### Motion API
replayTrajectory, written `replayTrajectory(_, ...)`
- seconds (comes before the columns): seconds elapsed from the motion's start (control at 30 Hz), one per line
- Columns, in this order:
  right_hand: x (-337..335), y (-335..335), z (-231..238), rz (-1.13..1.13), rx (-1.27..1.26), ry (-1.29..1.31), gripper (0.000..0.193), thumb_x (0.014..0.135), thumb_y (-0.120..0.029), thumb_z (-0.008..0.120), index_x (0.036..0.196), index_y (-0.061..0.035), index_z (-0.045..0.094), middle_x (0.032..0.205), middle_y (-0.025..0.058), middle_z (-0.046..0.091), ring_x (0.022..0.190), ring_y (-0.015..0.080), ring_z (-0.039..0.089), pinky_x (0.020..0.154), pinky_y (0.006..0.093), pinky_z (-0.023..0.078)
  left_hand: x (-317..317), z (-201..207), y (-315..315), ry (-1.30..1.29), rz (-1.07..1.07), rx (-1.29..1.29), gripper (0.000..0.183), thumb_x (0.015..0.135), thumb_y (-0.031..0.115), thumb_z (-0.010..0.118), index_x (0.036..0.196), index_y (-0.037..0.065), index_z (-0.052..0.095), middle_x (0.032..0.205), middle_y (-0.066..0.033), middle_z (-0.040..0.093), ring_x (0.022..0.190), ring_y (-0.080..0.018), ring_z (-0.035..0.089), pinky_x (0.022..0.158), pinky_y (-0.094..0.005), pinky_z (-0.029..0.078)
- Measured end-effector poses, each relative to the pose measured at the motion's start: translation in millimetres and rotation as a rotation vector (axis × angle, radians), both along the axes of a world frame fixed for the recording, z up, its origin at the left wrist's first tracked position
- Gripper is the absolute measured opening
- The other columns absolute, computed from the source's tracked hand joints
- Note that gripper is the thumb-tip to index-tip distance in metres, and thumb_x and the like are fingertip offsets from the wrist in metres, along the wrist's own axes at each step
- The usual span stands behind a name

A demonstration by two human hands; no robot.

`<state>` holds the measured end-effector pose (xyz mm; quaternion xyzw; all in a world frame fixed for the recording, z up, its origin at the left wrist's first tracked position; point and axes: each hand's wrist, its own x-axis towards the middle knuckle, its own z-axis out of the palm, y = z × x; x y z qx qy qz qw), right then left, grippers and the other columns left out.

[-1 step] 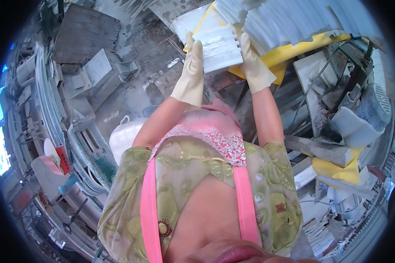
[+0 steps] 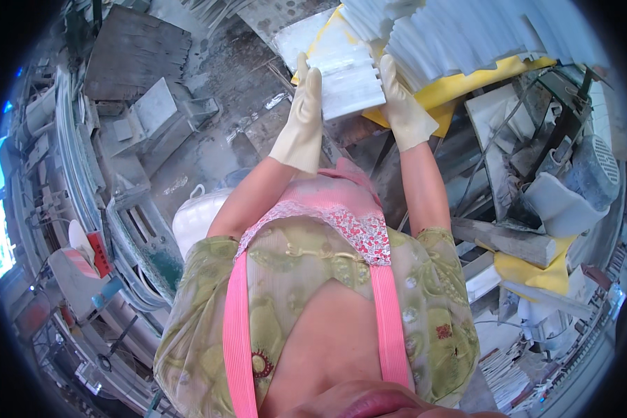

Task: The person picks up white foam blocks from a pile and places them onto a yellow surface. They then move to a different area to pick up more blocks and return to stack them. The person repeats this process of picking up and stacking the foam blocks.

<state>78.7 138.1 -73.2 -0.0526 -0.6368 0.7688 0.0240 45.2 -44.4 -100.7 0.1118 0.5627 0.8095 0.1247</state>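
Between my two gloved hands is a stack of white, slab-like strips [image 2: 352,85] with an uneven, notched right edge. My left hand [image 2: 305,115], in a cream rubber glove, presses along its left side with the fingers pointing away from me. Against the right side lies my right hand [image 2: 400,101], in a matching glove; its fingertips are partly hidden. Under and beyond the stack are a flat pale board [image 2: 296,38] and yellow sheeting [image 2: 467,82]. Long rows of similar white strips [image 2: 460,38] lie just to the right of my right hand.
At the right stand a white bucket [image 2: 561,202], a grey perforated basket [image 2: 595,171] and a thick beam [image 2: 505,239]. A dark plate [image 2: 138,52] and a grey block [image 2: 153,115] lie at the left. A white container [image 2: 194,219] is beside my left elbow.
Both hands and the stack of strips have shifted very slightly toward me. The grip looks the same.
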Motion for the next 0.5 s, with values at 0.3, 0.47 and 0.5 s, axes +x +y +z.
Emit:
replayTrajectory(0.3, -0.9, 1.1, -14.3, -0.03, -0.139, -0.026, 0.059, 0.111, -0.034, 0.04, 0.155, 0.0043, 0.038, 0.157, 0.0168, 0.043, 0.146, 0.0255, 0.04, 0.122, 0.0376, 0.029, 1.0, 14.5, -0.4, 0.03, -0.028, -0.009, 0.103, 0.1, 0.063, 0.054, 0.163, -0.004, 0.007, 0.161, -0.018, 0.032, 0.149, -0.0244, 0.029, 0.122, -0.0361, 0.022)
replayTrajectory(0.47, -1.9, -7.3, -16.7, -0.021, -0.261, -0.029, 0.059, 0.11, -0.034, 0.042, 0.155, 0.005, 0.037, 0.159, 0.0182, 0.04, 0.148, 0.0272, 0.037, 0.124, 0.0397, 0.026, 3.9, 23.3, 2.5, 0.04, 0.014, -0.135, 0.099, 0.103, 0.054, 0.053, 0.159, -0.011, 0.003, 0.159, -0.0227, 0.037, 0.146, -0.0251, 0.034, 0.12, -0.0347, 0.025)
replayTrajectory(0.5, -1.5, -7.2, -16.8, -0.042, -0.222, -0.056, 0.059, 0.111, -0.034, 0.042, 0.155, 0.0047, 0.039, 0.158, 0.0173, 0.043, 0.148, 0.0255, 0.038, 0.123, 0.0378, 0.026, 0.3, 31.7, -0.4, 0.052, 0.035, -0.23, 0.106, 0.098, 0.054, 0.061, 0.159, -0.012, 0.005, 0.157, -0.0258, 0.039, 0.146, -0.0292, 0.037, 0.119, -0.0356, 0.028)
